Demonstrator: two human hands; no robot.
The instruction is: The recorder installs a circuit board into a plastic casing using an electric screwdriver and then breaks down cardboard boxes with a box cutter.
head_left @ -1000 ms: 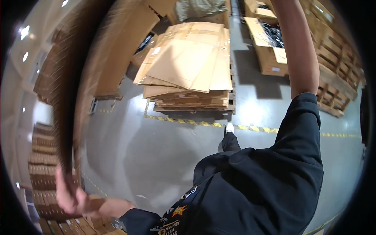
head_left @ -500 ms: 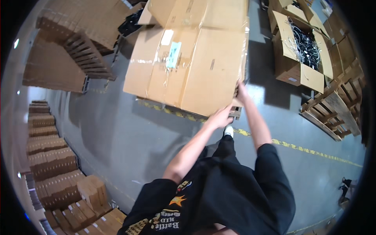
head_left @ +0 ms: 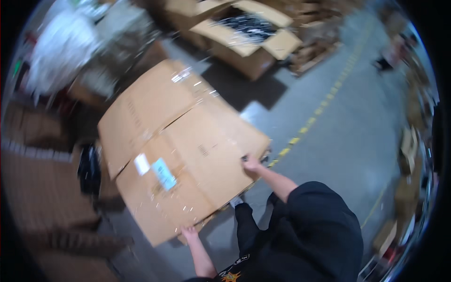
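Note:
A large flat-topped cardboard box (head_left: 206, 141) lies before me, turned at an angle, with clear tape on it. A white label (head_left: 141, 164) and a light-blue label (head_left: 163, 174) are stuck on its top. My left hand (head_left: 189, 232) grips its near edge, fingertips over the top. Farther right, my right hand (head_left: 252, 164) is closed at the right part of the same edge; a small dark spot, a hole or an object, shows by its fingers. The undersides of both grips are hidden, and the picture is blurred.
Beyond the box stands an open carton (head_left: 244, 61) full of dark cables, with wooden pallets (head_left: 314, 54) beside it. Plastic-wrapped bundles (head_left: 66, 51) fill the far left. A yellow floor line (head_left: 310, 123) runs away to the right, and another person (head_left: 392, 54) is in the distance.
My view has swung to the right, and the box appears rotated. My hands, close together at its corner before, are now apart along the near edge.

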